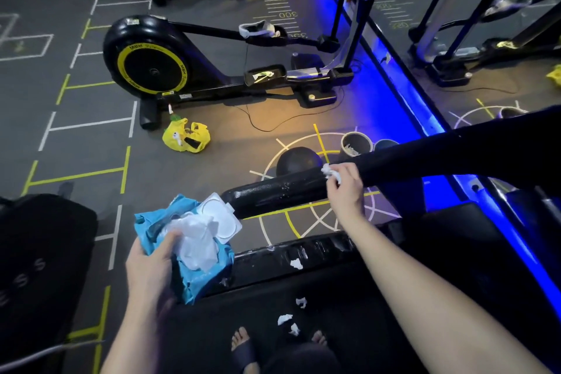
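Here, the right grip (pixel 343 184) is pinching a small crumpled wipe (pixel 329 171) between thumb and curled fingers and is pressing it against the top of a black padded bar (pixel 273 194). The bar is glistening with wet streaks just left of the wad. The left grip (pixel 151 264) is curling round a blue wet-wipe pack (pixel 200 281), thumb lying across its front, and is holding it in the air just beside the bar's near end. The pack's white lid (pixel 217 212) is standing open, and a loose white sheet (pixel 197 243) is spilling out of the opening. White paper scraps (pixel 296 264) are lying on the black machine deck (pixel 334 297) below, near a foot (pixel 243 346) in a dark slide. A yellow plastic bag (pixel 185 138) is sitting on the marked gym floor (pixel 91 146) beside an elliptical trainer (pixel 145 61).
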Tool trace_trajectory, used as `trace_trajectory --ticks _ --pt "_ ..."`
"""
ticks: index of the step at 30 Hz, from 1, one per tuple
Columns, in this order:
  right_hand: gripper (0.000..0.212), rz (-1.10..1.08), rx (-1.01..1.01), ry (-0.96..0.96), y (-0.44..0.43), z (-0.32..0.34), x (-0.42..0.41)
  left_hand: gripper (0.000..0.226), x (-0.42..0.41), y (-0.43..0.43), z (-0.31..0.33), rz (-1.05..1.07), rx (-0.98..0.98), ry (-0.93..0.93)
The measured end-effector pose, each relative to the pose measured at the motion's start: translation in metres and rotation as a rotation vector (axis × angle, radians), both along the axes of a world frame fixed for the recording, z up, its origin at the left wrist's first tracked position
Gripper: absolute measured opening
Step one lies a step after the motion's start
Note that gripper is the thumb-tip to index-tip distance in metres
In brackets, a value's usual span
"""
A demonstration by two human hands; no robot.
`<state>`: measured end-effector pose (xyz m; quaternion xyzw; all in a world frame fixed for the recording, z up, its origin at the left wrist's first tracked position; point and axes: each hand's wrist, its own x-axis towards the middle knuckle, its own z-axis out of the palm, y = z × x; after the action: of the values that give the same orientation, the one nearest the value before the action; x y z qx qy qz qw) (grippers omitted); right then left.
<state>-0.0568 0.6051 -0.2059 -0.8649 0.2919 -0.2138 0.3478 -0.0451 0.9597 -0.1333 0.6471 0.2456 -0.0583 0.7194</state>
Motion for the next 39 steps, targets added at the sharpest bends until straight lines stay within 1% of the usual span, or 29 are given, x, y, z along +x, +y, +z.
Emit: trace_trajectory --ticks 2,5,7,9,11,13,15,17,19,21,25,28,30,35,37,39 --pt "0.022 0.109 -0.013 0.02 0.027 -0.002 0.007 0.028 -0.001 0.003 -0.003 0.012 0.014 0.03" --pt "0.023 0.242 -0.003 -0.011 0.068 -0.006 0.016 0.031 0.0 0.006 -0.003 0.028 0.018 0.047" --pt "0.023 0.316 0.083 -0.005 0.087 -0.002 0.019 0.032 0.003 0.007 0.0 0.028 0.018 0.044" --pt "0.018 0.281 0.202 -0.014 0.094 0.002 0.02 0.031 0.008 0.01 0.001 0.019 0.016 0.027" --pt "0.015 0.141 0.327 -0.034 0.093 0.006 0.015 0.031 0.014 0.011 0.001 0.013 0.01 -0.004" --pt "0.016 0.014 0.386 -0.041 0.081 0.012 0.006 0.031 0.019 0.013 0.002 0.01 -0.004 -0.011" --pt "0.022 -0.098 0.357 -0.088 0.058 0.017 -0.002 0.029 0.022 0.013 0.002 -0.004 -0.012 -0.015" --pt "0.026 -0.21 0.27 -0.131 0.032 0.022 -0.005 0.029 0.023 0.013 0.003 -0.024 -0.013 -0.014" --pt "0.024 -0.243 0.166 -0.083 0.013 0.019 -0.002 0.03 0.024 0.014 0.003 -0.044 -0.002 -0.011" --pt "0.022 -0.196 0.101 -0.012 0.01 0.012 0.004 0.029 0.024 0.016 0.001 -0.067 0.003 -0.003" --pt "0.02 -0.04 0.049 -0.019 0.057 -0.004 0.017 0.026 0.026 0.023 -0.002 -0.092 0.001 0.02" --pt "0.021 0.077 0.047 -0.06 0.114 -0.017 0.019 0.026 0.028 0.029 -0.005 -0.103 0.008 0.016" --pt "0.023 0.114 0.082 -0.09 0.143 -0.02 0.021 0.026 0.029 0.033 -0.007 -0.12 0.021 0.014" --pt "0.024 0.282 0.125 0.005 0.18 -0.018 0.02 0.026 0.031 0.045 -0.009 -0.161 0.011 0.021" --pt "0.022 0.244 0.127 -0.04 0.184 -0.015 0.01 0.026 0.033 0.05 -0.009 -0.161 -0.011 0.021" --pt "0.019 0.056 0.168 -0.104 0.175 -0.014 -0.003 0.026 0.035 0.055 -0.008 -0.162 -0.025 0.018"
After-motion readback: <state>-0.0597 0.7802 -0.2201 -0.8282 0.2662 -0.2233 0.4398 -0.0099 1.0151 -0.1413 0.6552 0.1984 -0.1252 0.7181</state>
